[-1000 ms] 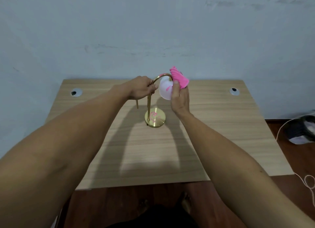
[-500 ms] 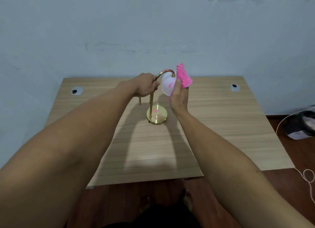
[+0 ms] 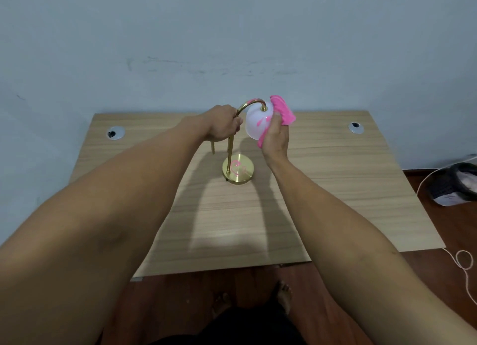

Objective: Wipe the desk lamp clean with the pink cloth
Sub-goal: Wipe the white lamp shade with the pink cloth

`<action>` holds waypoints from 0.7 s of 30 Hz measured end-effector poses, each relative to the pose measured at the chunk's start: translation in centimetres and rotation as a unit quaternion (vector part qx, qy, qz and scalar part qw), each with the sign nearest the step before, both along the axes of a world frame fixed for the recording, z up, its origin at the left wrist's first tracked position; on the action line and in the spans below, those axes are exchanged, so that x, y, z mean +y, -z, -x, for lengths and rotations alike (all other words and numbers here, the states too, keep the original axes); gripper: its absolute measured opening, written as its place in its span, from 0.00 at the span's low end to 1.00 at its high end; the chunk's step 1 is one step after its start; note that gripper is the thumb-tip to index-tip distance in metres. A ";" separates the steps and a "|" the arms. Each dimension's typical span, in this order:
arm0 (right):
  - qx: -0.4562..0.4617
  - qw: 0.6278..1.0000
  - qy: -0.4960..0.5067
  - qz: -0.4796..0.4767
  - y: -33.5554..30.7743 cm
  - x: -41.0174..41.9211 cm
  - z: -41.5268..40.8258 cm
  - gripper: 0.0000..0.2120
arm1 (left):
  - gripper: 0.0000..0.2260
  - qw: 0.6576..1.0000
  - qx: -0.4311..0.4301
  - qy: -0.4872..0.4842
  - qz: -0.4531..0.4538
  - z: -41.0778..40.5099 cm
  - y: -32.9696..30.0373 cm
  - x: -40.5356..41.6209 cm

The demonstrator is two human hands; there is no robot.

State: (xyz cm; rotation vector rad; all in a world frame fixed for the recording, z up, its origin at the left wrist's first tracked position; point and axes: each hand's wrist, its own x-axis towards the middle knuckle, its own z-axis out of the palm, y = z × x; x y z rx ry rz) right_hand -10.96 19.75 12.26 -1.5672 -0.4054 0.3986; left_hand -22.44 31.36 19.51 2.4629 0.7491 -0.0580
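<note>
Mid-wipe: left hand (image 3: 224,126) fingers wrapped round gold curved lamp stem (image 3: 230,148), right hand (image 3: 275,138) fingers pressing crumpled pink cloth (image 3: 283,109) on white dome shade (image 3: 258,122); pink marks remain on shade and round brass base (image 3: 238,168) on wooden worktop (image 3: 335,179)

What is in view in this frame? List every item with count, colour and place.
desk lamp: 1, gold stem and base, white shade with pink marks, mid-desk
pink cloth: 1, pink, pressed on the shade's right side
desk: 1, light wood, against the wall
cable holes: 2, grey, desk's far corners
wall: 1, pale blue-grey, behind
floor: dark wood, below and right
dark object: 1, floor right, unclear
cord: 1, pale, floor right
feet: 2, bare, bottom
left hand: 1, gripping lamp stem
right hand: 1, holding cloth
</note>
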 end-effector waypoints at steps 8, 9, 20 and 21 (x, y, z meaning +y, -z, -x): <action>-0.075 0.995 -0.041 0.051 -1.2 0.7 -1.6 0.21 | 0.17 1.000 -0.010 -0.002 -0.003 0.0 0.3 0.1; -0.109 0.991 -0.060 0.040 -1.1 0.9 -1.4 0.21 | 0.17 1.000 -0.010 -0.001 -0.002 0.0 0.3 0.1; -0.085 0.992 -0.074 0.052 -2.1 0.4 -1.7 0.19 | 0.17 1.000 -0.014 -0.009 0.002 0.1 0.4 -0.1; -0.138 0.986 -0.087 0.030 -1.5 0.0 -1.2 0.20 | 0.17 1.000 -0.012 -0.008 0.000 0.1 0.4 -0.1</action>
